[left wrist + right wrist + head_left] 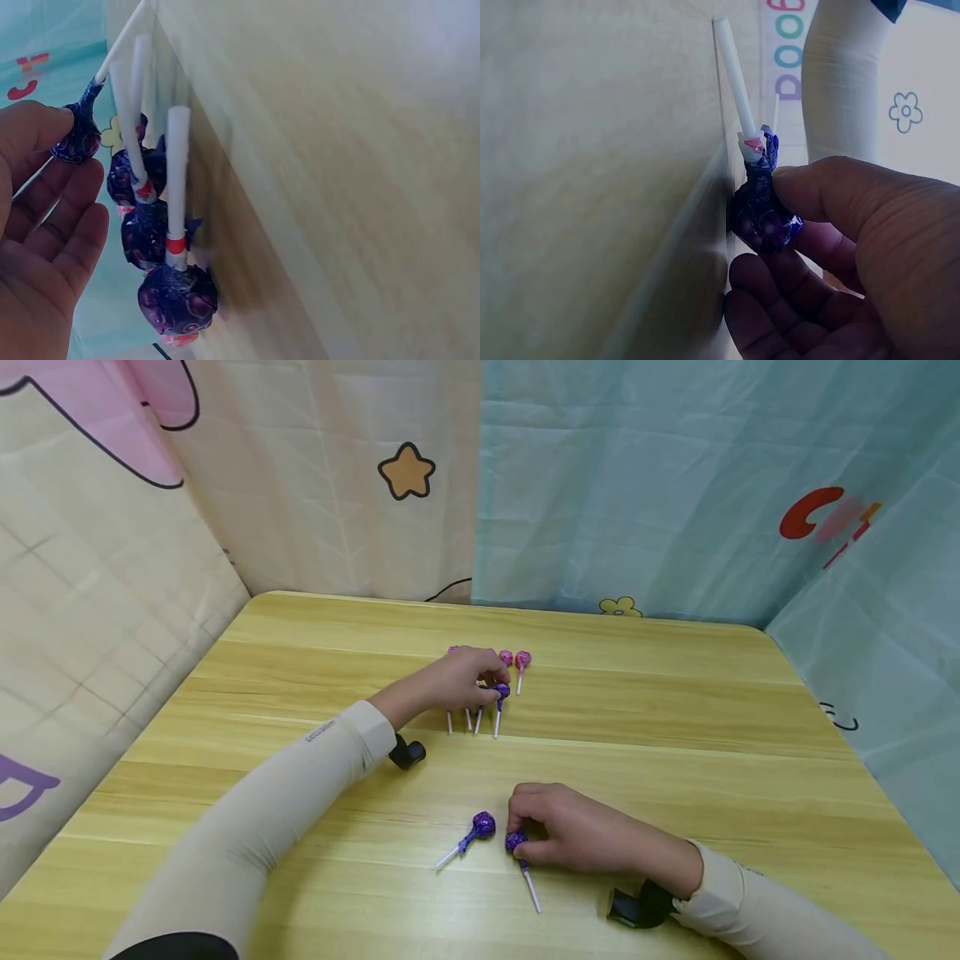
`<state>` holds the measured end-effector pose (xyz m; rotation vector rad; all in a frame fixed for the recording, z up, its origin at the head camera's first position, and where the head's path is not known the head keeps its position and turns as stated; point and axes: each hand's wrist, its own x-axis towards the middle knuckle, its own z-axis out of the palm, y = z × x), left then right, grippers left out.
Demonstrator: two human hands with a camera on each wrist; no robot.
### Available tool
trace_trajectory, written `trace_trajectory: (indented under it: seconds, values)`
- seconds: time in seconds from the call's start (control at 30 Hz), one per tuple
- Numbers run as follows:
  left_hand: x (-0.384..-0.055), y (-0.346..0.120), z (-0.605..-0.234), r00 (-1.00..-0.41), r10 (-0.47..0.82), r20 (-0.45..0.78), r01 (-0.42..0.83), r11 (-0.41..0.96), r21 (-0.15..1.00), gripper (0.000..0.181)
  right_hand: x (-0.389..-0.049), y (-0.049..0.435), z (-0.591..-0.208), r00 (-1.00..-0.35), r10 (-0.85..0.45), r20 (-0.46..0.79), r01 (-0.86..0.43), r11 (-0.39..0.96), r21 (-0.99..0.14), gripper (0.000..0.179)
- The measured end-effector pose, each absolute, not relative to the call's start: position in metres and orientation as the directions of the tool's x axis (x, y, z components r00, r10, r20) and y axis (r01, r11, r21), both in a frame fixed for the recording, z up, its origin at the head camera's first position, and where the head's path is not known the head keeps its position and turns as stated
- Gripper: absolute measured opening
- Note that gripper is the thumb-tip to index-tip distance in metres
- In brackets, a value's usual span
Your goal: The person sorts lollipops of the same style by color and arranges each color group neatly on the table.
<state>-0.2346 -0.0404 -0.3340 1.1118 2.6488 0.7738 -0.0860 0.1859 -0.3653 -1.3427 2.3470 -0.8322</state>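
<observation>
Toward the back of the table, my left hand (461,678) pinches a purple-wrapped lollipop (501,692) by its round head, its white stick pointing toward me. The left wrist view shows this lollipop (78,139) between thumb and fingers, beside several purple lollipops (178,300) lying in a row. Closer to me, my right hand (573,827) has thumb and fingers around the head of another purple lollipop (516,841). In the right wrist view that lollipop (761,214) is right at the tabletop, thumb on its wrapper neck. Just left of it lies one more purple lollipop (483,825).
Behind the purple row, pink lollipops (522,658) lie in a line, partly hidden by my left hand. The wooden table (675,735) reaches back to patterned curtains (637,485) at the rear and sides. Black wrist cameras (408,752) sit under both wrists.
</observation>
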Motion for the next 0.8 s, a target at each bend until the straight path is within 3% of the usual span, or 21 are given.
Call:
trace_trajectory:
  seconds: [0.8]
  values:
    - [-0.249,-0.032,-0.344,-0.708,0.706,-0.022,0.611,0.629,0.48,0.012,-0.087,0.187,-0.365,-0.524,-0.852,0.007,-0.658,0.399,-0.638,0.009]
